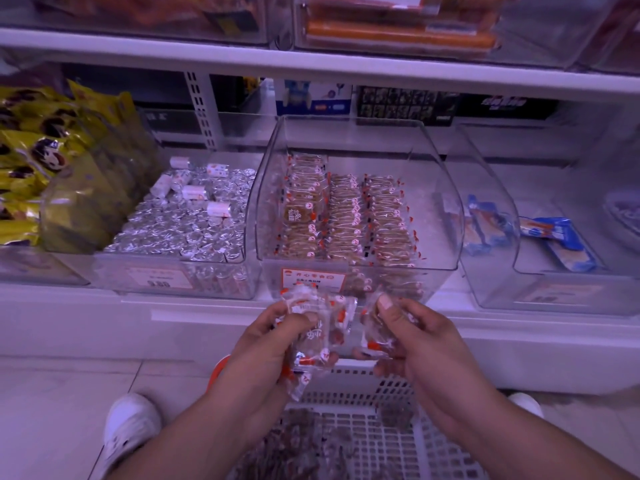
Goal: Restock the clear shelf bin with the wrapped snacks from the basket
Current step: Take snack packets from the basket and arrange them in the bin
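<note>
Head view, read from left to right. On the shelf (311, 69), yellow snack bags (38, 161) fill the left end, followed by a clear bin of silver-foil sweets (183, 220). The clear shelf bin (356, 133) stands at mid-shelf, its front edge level with the shelf's front edge; three rows of wrapped snacks (346, 216) lie on its floor, packed toward the left wall, and an orange price label (313, 280) sits on its front wall. To the right, further clear bins hold blue-wrapped bars (550, 237). Below the shelf's front edge, both forearms rise from the bottom of the view with the hands raised before the label. The left hand (270, 344) has fingers and thumb curled around a bunch of wrapped snacks (311, 327). The right hand (412, 337), just beside it, pinches one wrapped snack (375, 336) between thumb and curled fingers, thumbnail facing up. Beneath the hands stands the white slotted basket (391, 441), with more wrapped snacks in its left part. A white shoe (130, 427) rests on the floor at lower left.
</note>
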`<state>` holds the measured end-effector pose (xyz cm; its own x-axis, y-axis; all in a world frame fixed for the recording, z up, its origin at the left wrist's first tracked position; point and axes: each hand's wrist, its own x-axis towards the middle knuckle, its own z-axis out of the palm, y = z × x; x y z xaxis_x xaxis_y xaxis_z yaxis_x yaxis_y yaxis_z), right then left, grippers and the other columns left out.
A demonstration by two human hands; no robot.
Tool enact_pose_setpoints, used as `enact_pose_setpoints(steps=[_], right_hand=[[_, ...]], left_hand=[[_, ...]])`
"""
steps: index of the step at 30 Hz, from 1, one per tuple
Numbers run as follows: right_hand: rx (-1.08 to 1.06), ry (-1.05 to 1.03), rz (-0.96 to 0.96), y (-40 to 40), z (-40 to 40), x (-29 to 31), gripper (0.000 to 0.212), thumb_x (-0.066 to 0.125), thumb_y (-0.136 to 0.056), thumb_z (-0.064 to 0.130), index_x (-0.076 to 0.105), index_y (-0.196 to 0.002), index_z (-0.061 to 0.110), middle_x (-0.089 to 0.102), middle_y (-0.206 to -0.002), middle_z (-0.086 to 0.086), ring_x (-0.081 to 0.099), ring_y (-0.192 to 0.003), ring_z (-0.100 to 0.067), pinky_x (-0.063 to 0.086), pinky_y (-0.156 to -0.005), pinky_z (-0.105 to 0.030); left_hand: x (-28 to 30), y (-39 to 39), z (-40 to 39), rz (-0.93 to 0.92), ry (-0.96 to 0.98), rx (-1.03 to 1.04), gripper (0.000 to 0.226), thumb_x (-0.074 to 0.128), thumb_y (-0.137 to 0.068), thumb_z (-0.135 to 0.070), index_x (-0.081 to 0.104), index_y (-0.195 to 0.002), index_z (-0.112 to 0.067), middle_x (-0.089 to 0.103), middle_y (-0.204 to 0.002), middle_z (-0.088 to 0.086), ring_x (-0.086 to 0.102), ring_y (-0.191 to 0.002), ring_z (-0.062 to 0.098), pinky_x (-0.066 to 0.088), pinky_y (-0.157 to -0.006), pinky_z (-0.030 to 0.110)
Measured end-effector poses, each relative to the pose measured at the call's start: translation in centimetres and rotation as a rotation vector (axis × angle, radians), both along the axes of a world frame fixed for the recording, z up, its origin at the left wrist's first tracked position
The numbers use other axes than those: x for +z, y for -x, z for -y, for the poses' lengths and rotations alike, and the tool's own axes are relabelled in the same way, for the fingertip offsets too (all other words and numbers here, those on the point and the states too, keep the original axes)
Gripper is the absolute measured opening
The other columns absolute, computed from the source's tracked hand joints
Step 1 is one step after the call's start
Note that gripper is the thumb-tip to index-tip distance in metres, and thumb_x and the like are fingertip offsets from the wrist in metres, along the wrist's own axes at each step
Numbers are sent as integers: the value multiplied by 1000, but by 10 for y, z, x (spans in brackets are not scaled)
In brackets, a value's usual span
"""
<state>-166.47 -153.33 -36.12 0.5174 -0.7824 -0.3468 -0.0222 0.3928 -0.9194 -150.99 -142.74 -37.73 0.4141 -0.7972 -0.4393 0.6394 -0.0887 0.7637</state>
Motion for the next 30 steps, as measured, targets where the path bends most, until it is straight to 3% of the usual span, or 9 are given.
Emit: enact_pose_setpoints(steps=[4, 7, 9, 11, 14, 17, 21, 25, 30], right_hand=[[0, -22, 77, 6, 6, 2, 23, 61, -94, 30, 70, -88, 10, 62, -74, -15, 58, -59, -24, 44, -47, -31], [76, -28, 134, 4, 7, 4, 18, 56, -89, 18, 74, -87, 14, 60, -78, -15, 52, -61, -20, 45, -51, -33], [144, 119, 18, 4, 9, 6, 26, 62, -83, 21, 73, -106, 16, 60, -79, -17, 53, -64, -19, 47, -54, -32], [253, 332, -168, 6, 12, 9, 48, 64, -84, 36, 60, -131, 28, 65, -87, -25, 57, -68, -24, 49, -59, -37], [311, 485, -211, 10, 13, 10, 55, 62, -83, 45, 52, -137, 42, 72, -100, -16, 66, -80, -33, 55, -71, -48], [231, 410, -132, 11, 16, 11, 51, 65, -79, 41, 62, -130, 36, 71, -99, -22, 68, -81, -26, 52, -75, -36], [169, 231, -65, 0, -5, 2, 25, 73, -86, 28, 74, -109, 39, 77, -94, -5, 72, -82, -17, 57, -74, -27], [170, 134, -80, -16, -31, -16, 21, 59, -97, 26, 76, -106, 33, 77, -95, -6, 73, -89, -20, 57, -83, -45], [176, 193, -87, -18, -26, -9, 31, 58, -96, 15, 79, -95, 38, 78, -97, -4, 74, -89, -18, 58, -77, -25]], left_hand=[[0, -1, 1, -2, 21, -3, 59, 80, -58, -16, 66, -113, -3, 74, -102, 21, 74, -74, 29, 60, -62, 39], [0, 4, 0, 10, 15, -46, 55, 83, -58, -16, 66, -109, -4, 74, -104, 22, 74, -80, 33, 61, -69, 44], [1, 8, -1, 29, 11, -76, 49, 82, -60, -15, 67, -106, -7, 73, -105, 23, 74, -88, 36, 61, -71, 45], [1, 9, -1, 62, -6, -104, 51, 83, -61, -15, 66, -108, -6, 72, -106, 26, 70, -93, 43, 60, -70, 43], [2, 9, 0, 121, -53, -102, 52, 86, -65, -10, 61, -110, -1, 68, -108, 32, 61, -104, 57, 53, -80, 51], [5, 9, -1, 147, -97, -80, 55, 89, -63, -15, 61, -109, -1, 64, -108, 37, 62, -98, 59, 48, -86, 59], [5, 21, -3, 100, -63, -16, 32, 83, -61, -30, 72, -87, -14, 75, -92, 21, 70, -72, 32, 59, -67, 43], [-2, 38, -1, 42, -72, 162, 33, 76, -74, -19, 71, -104, -5, 73, -99, 26, 72, -79, 34, 61, -70, 43], [0, 38, 0, 35, -18, 177, 24, 63, -92, -22, 70, -109, -6, 75, -100, 23, 74, -84, 35, 60, -65, 35]])
